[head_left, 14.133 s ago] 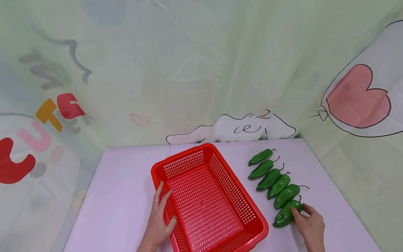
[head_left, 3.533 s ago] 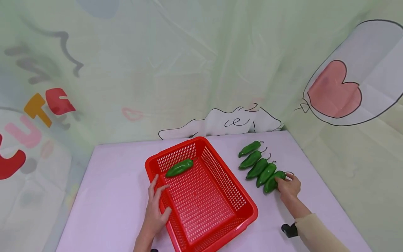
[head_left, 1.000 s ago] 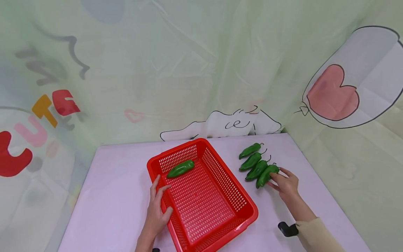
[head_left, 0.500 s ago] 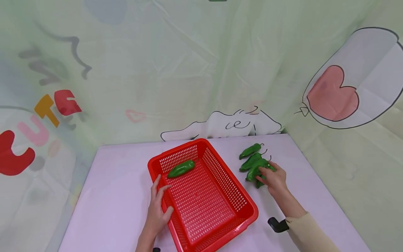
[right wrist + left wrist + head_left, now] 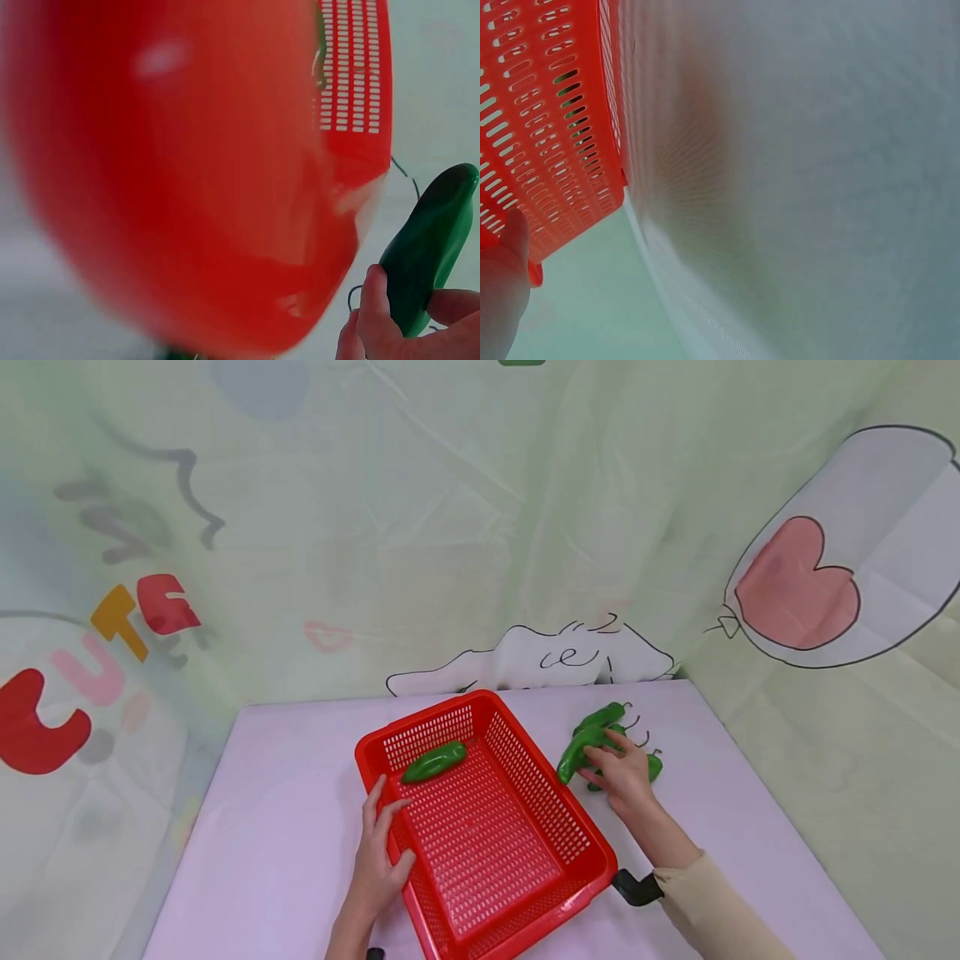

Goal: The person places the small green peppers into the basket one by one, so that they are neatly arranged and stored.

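A green pepper (image 5: 577, 753) is pinched by the thumb and fingers of my right hand (image 5: 626, 774), just outside the basket's right rim. In the right wrist view the held pepper (image 5: 429, 251) tilts upward from the fingertips. My left hand (image 5: 378, 860) rests on the left rim of the red plastic basket (image 5: 551, 777), its fingers spread and reaching over the edge. Inside the basket, near its far left corner, lies one pepper (image 5: 435, 762). More peppers lie on the table beyond the right hand, including one at the back (image 5: 606, 715) and one at the right (image 5: 655, 767); others are partly hidden.
The white-covered table (image 5: 285, 827) carries the basket in its middle. Printed cloth (image 5: 420, 527) hangs behind and at both sides. A black wrist mount (image 5: 637, 887) on the right arm sits close to the basket's near right corner.
Since the first frame one pepper has come into the basket. Over the last second my right hand has lifted another pepper and carried it left over the others. My left hand has stayed at the rim.
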Tool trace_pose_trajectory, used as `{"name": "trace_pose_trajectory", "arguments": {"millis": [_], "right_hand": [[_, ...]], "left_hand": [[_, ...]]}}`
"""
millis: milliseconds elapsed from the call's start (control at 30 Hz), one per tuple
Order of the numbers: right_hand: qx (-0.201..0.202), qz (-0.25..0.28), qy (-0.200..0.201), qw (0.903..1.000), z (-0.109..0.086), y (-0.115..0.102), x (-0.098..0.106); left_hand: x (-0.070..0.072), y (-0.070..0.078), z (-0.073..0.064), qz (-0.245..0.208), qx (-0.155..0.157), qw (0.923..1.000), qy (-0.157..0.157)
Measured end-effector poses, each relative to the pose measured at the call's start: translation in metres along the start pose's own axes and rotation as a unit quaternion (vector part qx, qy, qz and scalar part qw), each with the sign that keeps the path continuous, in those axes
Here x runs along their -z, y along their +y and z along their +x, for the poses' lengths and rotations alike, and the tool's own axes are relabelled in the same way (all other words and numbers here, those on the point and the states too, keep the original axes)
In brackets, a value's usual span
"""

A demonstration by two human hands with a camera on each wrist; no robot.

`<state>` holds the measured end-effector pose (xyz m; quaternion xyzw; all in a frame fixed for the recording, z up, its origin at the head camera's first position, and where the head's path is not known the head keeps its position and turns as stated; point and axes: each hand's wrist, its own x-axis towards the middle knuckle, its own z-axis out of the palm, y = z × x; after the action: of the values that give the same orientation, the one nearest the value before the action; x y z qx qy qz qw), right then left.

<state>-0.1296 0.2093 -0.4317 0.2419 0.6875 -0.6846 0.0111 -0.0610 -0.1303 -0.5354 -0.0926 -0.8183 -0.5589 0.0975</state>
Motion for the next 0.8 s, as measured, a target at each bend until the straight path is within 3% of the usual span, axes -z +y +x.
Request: {"name": "trace_pose_trajectory", "arguments": {"millis": [400, 800], "right_hand": [[-0.003, 0.03, -0.035, 0.9989, -0.009, -0.01, -0.019], [-0.01, 0.022, -0.051, 0.9984, -0.015, -0.005, -0.06]], "left_hand": [[0.0, 0.0, -0.001, 0.001, -0.002, 1.0, 0.004], [-0.001, -0.002, -0.001, 0.013, -0.009, 0.9999, 0.003]]}}
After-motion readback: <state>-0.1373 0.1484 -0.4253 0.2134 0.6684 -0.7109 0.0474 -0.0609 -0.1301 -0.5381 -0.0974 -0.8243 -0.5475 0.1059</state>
